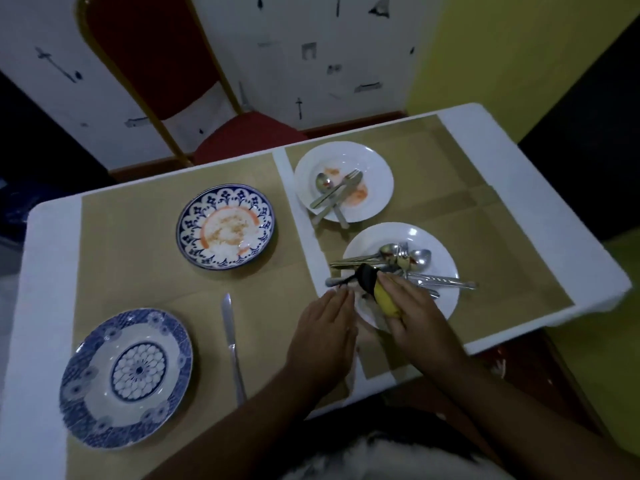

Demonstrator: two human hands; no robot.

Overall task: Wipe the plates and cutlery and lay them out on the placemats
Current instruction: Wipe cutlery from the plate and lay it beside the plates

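Observation:
My right hand [414, 308] is closed on a yellow and black cloth [375, 287] over the near edge of a white plate [446, 306] piled with several spoons and forks [412, 259]. My left hand [325, 327] lies flat, fingers together, at that plate's left rim, touching the end of a utensil handle [334, 281]. A clean blue patterned plate [126, 377] sits at the near left with a knife [231, 341] to its right. A soiled blue-rimmed plate [225, 226] and a stained white plate [343, 181] with cutlery lie farther back.
Brown placemats [138, 258] cover a white table [48, 271]. A red chair [242, 133] stands behind the far edge. The table's right corner [616, 282] is close to the piled plate.

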